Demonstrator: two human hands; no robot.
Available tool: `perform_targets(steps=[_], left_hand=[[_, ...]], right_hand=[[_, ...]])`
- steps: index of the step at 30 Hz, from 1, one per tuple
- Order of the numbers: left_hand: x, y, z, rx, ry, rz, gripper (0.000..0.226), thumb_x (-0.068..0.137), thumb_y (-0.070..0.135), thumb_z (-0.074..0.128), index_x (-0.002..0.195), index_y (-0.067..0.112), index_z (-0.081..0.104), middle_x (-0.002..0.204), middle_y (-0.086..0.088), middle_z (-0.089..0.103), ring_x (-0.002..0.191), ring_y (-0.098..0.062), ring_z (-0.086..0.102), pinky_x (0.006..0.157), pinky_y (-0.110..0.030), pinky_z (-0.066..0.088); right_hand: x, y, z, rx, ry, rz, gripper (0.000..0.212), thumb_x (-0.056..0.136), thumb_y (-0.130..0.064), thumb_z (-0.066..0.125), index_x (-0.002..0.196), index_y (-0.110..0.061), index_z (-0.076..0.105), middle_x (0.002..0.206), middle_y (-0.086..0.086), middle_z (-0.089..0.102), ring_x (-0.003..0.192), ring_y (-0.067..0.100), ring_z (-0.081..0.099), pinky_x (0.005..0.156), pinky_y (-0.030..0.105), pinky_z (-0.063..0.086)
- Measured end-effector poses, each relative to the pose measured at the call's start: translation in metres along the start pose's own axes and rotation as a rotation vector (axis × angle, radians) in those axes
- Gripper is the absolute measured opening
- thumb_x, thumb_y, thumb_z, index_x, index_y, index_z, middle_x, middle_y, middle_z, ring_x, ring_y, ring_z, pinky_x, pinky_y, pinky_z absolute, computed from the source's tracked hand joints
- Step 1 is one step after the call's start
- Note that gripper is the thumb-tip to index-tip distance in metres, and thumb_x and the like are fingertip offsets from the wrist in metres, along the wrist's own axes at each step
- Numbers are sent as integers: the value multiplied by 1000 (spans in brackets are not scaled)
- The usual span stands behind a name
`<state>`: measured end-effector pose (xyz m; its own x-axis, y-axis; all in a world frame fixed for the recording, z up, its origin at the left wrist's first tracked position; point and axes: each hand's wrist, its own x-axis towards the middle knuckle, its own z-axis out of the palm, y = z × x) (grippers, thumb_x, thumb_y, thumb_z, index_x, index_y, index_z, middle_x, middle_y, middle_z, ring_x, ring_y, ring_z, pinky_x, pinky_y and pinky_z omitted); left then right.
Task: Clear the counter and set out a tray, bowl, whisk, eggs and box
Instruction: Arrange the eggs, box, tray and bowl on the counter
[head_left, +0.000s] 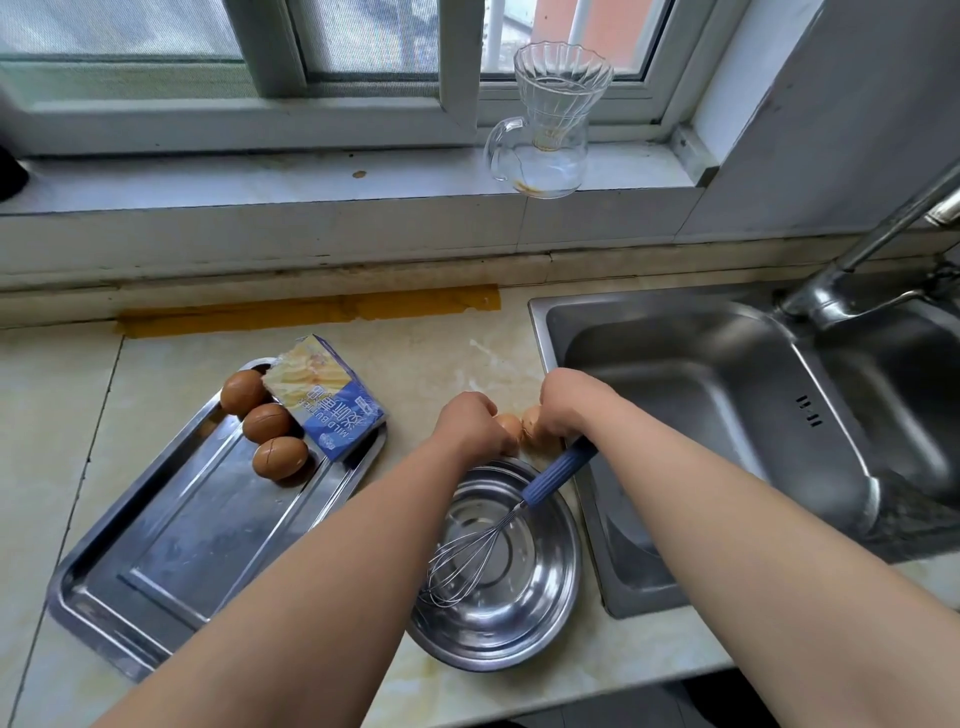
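We close our left hand (470, 423) and right hand (569, 402) fingers on two eggs (511, 426) at 12 o'clock of the bowl (550, 613), probably to move them to the tray (171, 545).

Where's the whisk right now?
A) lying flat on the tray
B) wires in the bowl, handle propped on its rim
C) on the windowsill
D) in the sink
B: the whisk has its wire end inside the steel bowl, its blue handle leaning over the far rim.

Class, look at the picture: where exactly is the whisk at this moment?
In the head view the whisk lies slanted in the steel bowl, right of the tray and left of the sink, its blue handle up near the right hand.
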<state>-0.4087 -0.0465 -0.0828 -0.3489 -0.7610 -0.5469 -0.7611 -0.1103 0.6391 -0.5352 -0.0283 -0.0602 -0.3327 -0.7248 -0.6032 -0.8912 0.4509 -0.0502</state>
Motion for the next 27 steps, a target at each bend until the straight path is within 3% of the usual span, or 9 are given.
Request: perform_targets(steps=[1,3,7,12,14,19,24,27], left_hand=[[0,0,0,-1,8,-2,43,75,19,74,114,4,63,113,-12,65,104,-26,62,90,-34,51],[-1,0,-3,0,23,-3,54,77,21,73,125,3,57,119,-12,65,108,-27,61,90,-32,50],[-4,0,-7,11,22,-1,53,79,23,73,125,2,57,118,-12,65,108,-26,61,89,-31,49],[-6,1,-8,46,26,17,32,81,20,69,108,3,64,91,-6,56,87,-23,56,87,-36,51],[-5,0,-8,55,31,18,32,82,21,68,109,4,63,95,-7,58,90,-23,58,87,-35,51],[-7,-2,-13,69,59,34,49,87,25,66,129,2,55,128,-12,61,116,-26,58,96,-33,47],[-15,-11,-35,14,172,29,47,88,25,62,130,5,56,128,-12,62,116,-26,58,99,-35,48],[-21,-23,-59,-36,252,6,43,89,23,57,129,6,56,128,-11,62,115,-26,59,95,-31,47]], right_hand=[[0,0,-1,1,5,-1,12,78,-9,58,68,-12,52,69,5,55,65,24,56,63,32,49],[-1,0,-2,9,9,-2,12,78,-10,59,69,-13,52,69,4,55,66,24,57,64,31,50],[-5,-1,-4,20,16,-1,9,77,-10,62,72,-13,55,71,4,56,70,24,59,67,31,52],[-9,-2,-6,30,11,9,10,76,-11,64,86,-10,62,79,6,59,72,25,60,69,31,52],[-10,-3,-7,38,17,11,11,77,-11,64,87,-10,63,78,5,59,71,24,60,69,31,52],[-12,-7,-8,69,48,2,13,79,-13,65,92,-11,64,89,6,63,79,23,63,76,32,56],[-18,-26,-15,156,170,-58,32,84,-16,67,115,-12,62,109,7,66,95,24,65,81,30,54],[-23,-50,-18,220,246,-126,30,86,-16,64,116,-12,63,111,8,66,96,24,65,81,31,54]])
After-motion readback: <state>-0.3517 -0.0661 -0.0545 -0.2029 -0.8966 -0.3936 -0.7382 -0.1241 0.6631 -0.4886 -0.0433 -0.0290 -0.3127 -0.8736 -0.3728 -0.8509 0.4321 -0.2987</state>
